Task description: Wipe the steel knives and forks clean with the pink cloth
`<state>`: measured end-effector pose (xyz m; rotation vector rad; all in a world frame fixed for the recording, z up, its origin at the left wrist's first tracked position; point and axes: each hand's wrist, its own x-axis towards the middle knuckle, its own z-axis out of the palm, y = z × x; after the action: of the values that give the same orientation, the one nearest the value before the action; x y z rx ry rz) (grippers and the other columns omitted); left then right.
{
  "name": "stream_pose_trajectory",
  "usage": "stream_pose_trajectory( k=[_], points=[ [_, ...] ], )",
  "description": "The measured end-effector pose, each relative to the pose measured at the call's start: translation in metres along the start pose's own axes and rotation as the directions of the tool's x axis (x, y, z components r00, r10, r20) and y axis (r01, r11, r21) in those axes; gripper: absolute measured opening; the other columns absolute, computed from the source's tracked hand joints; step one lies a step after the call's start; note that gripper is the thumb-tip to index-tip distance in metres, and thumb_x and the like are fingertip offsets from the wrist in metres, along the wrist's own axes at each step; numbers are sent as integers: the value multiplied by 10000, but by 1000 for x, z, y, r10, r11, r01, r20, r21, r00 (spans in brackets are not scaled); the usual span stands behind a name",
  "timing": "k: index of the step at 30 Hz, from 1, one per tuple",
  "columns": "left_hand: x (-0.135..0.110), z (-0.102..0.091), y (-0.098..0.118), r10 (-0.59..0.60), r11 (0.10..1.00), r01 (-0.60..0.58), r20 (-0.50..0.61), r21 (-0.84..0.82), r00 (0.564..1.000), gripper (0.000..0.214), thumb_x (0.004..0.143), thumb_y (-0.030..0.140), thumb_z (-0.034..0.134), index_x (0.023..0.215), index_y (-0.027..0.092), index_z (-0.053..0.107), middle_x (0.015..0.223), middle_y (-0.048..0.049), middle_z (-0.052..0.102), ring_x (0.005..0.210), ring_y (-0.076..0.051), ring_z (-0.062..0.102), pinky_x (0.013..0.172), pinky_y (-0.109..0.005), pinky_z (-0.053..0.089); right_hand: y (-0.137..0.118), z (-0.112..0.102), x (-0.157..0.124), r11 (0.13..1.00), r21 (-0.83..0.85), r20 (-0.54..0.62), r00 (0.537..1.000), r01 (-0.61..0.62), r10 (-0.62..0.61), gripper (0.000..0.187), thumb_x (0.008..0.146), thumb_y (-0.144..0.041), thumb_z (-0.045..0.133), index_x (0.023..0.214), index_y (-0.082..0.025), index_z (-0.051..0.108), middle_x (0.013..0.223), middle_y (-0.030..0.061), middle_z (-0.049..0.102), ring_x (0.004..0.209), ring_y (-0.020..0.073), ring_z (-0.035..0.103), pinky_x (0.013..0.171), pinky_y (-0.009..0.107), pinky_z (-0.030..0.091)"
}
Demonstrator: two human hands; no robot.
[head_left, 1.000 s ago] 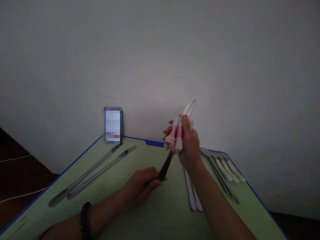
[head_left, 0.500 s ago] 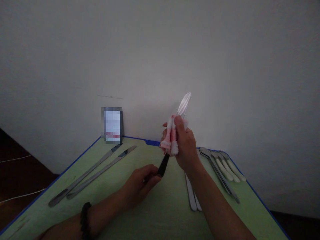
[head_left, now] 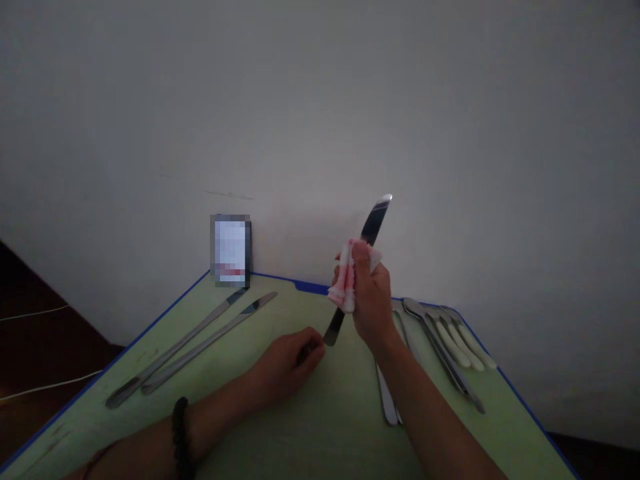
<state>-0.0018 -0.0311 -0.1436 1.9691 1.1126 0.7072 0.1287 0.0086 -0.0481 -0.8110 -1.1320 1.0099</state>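
My right hand [head_left: 371, 293] is wrapped round a pink and white cloth [head_left: 345, 283], which is folded about the middle of a table knife [head_left: 376, 220]. The knife's blade points up and away to the right, and its handle end sticks out below the cloth. My left hand [head_left: 290, 363] is closed, with thumb and fingertips at the left edge of that handle end. How firmly they grip it is hard to see. A dark beaded bracelet [head_left: 182, 437] circles my left wrist.
Two table knives [head_left: 210, 343] lie at the left of the green table [head_left: 320, 427]. A phone-like screen [head_left: 230, 250] leans on the wall behind. Spoons [head_left: 440, 350] and white-handled forks [head_left: 463, 343] lie at the right; more cutlery [head_left: 386, 397] is partly under my right forearm.
The knife has turned, so its blade looks dark instead of bright. More of the handle end shows beside my left fingertips. The view has shifted slightly.
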Motion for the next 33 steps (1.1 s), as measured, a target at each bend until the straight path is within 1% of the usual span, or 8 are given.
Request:
stream_pose_trajectory(
  k=[4, 8, 11, 17, 21, 23, 30, 33],
  points=[
    [0, -1, 1, 8, 999, -7, -20, 53, 1000, 165, 897, 299, 405, 870, 179, 516, 706, 18, 516, 618, -130, 462, 588, -245, 359, 7, -1, 0, 998, -46, -15, 999, 44, -45, 446, 791, -620, 504, 656, -195, 486, 468, -71, 435, 414, 82, 443, 394, 196, 368],
    [-1, -3, 0, 174, 985, -173, -65, 25, 983, 142, 895, 289, 436, 937, 178, 516, 873, -33, 535, 793, -164, 502, 732, -281, 415, 9, -1, 0, 995, -69, -55, 995, 77, -81, 455, 785, -637, 496, 687, -193, 503, 504, -67, 457, 429, 72, 429, 411, 189, 364],
    [0, -4, -3, 225, 974, -225, -42, -6, 974, 151, 916, 283, 414, 874, 183, 520, 839, -32, 526, 801, -168, 509, 742, -287, 424, 11, 1, -1, 998, -50, -41, 998, 47, -49, 468, 780, -652, 484, 676, -195, 500, 494, -63, 463, 421, 76, 433, 406, 194, 363],
    [3, -3, -7, 236, 971, -227, -165, 68, 958, 241, 922, 310, 434, 731, 180, 502, 809, -43, 529, 810, -188, 490, 755, -306, 411, 11, -2, 1, 992, -116, 12, 999, 48, -47, 477, 785, -655, 474, 679, -192, 516, 506, -56, 476, 437, 80, 440, 423, 196, 365],
    [3, -2, -7, 236, 972, -230, -139, 56, 962, 235, 927, 300, 427, 760, 174, 532, 855, -53, 535, 841, -191, 495, 786, -311, 408, 7, -5, 3, 985, -169, 162, 987, 21, 7, 481, 777, -654, 490, 729, -182, 566, 532, -34, 555, 465, 99, 509, 451, 206, 411],
    [3, -2, -7, 231, 973, -228, -146, 38, 962, 234, 934, 295, 405, 781, 174, 535, 851, -48, 526, 829, -185, 498, 775, -301, 412, 6, -4, 2, 988, -156, 188, 981, -11, 41, 502, 772, -665, 486, 745, -173, 582, 549, -16, 593, 464, 110, 538, 445, 214, 427],
    [-2, -3, -3, 245, 965, -260, -247, -30, 937, 255, 940, 333, 376, 806, 181, 530, 824, -30, 510, 781, -167, 501, 724, -276, 411, 14, 3, -1, 992, -109, 129, 988, -70, 84, 488, 767, -660, 495, 744, -177, 560, 516, -40, 532, 423, 96, 467, 408, 209, 387],
    [-4, -3, 0, 197, 976, -216, -276, -39, 941, 270, 938, 363, 370, 779, 186, 498, 752, -5, 481, 702, -154, 478, 656, -266, 393, 13, 3, -2, 995, -67, 113, 990, -76, 84, 477, 765, -659, 497, 710, -186, 530, 508, -52, 492, 408, 85, 416, 384, 202, 349]
  ],
)
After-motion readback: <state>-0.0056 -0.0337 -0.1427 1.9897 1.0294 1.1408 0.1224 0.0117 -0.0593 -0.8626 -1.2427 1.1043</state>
